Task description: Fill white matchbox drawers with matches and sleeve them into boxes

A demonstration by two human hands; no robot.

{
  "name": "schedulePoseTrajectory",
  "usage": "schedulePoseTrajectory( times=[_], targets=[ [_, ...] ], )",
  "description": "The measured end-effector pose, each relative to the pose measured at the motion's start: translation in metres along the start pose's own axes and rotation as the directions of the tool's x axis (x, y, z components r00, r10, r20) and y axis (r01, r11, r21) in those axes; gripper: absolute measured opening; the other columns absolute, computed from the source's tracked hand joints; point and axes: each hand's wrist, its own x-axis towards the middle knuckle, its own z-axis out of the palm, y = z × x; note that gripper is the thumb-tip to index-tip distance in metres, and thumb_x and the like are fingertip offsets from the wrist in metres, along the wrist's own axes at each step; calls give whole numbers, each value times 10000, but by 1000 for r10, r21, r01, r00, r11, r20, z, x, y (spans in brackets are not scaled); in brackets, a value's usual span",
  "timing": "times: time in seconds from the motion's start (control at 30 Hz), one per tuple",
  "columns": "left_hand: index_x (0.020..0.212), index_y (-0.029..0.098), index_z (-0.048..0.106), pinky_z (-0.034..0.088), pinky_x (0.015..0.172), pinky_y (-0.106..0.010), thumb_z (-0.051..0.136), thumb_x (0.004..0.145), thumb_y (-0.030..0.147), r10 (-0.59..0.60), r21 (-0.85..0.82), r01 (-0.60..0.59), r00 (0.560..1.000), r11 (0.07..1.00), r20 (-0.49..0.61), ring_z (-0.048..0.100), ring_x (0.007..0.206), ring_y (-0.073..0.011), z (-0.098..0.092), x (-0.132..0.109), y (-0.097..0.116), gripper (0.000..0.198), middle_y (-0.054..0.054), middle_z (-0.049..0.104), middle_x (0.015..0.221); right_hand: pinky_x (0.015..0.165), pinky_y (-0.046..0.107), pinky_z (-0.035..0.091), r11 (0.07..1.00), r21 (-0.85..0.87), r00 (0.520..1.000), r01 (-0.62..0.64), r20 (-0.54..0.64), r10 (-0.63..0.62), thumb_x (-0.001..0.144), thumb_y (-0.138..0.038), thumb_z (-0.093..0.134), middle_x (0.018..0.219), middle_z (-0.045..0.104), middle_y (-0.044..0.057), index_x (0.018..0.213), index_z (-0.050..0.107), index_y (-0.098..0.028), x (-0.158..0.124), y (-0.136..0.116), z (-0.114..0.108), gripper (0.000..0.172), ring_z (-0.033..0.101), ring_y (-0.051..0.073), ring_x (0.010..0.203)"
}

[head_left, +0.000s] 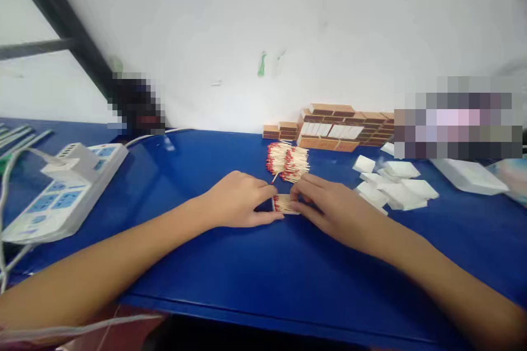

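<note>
Between my hands a small white matchbox tray [287,213] lies on the blue table, filled with red-tipped matches [282,203]. My left hand [242,200] holds the tray's left end, thumb on the near side and fingers on the far side. At the right end, my right hand [319,200] has its thumb and bent fingers closed over the matches; the fingertips are partly hidden. Just beyond lies a pile of loose matches [296,163] in two bunches, heads to the left. One single match [275,177] sticks out between the pile and my left fingers.
Brown matchboxes [329,144] are stacked against the white wall. Several white box pieces [397,186] lie in a heap to the right, near a larger white box [469,175]. On the left are a white power strip [74,197] and its cable. The table's front edge [247,315] is near me.
</note>
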Motion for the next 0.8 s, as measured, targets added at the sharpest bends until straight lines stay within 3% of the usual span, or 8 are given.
schedulePoseTrajectory(
  times=[0.5, 0.67, 0.8],
  targets=[
    [1010, 165, 734, 412, 558, -307, 611, 1012, 560, 15, 1, -15, 999, 1000, -44, 721, 688, -188, 3, -2, 1, 413, -3, 729, 751, 637, 309, 457, 999, -30, 999, -32, 24, 33, 1058, -304, 560, 947, 641, 39, 930, 613, -207, -1, -2, 0, 169, 629, 177, 728],
    [972, 167, 734, 409, 554, -314, 592, 1013, 584, 10, 6, -10, 999, 1000, -37, 721, 679, -197, 3, -2, 0, 442, -7, 721, 734, 637, 304, 440, 999, -38, 1000, -3, -17, 2, 1065, -311, 537, 944, 644, 48, 918, 625, -206, -1, -3, 0, 201, 616, 173, 727],
    [1017, 170, 738, 423, 585, -293, 617, 1005, 553, -21, -55, 19, 999, 998, -39, 722, 697, -186, 3, -1, -1, 402, -15, 747, 779, 638, 299, 413, 999, -38, 990, -22, -141, 16, 1048, -372, 565, 842, 640, 34, 879, 643, -217, -1, 13, -20, 242, 585, 173, 708]
  ],
)
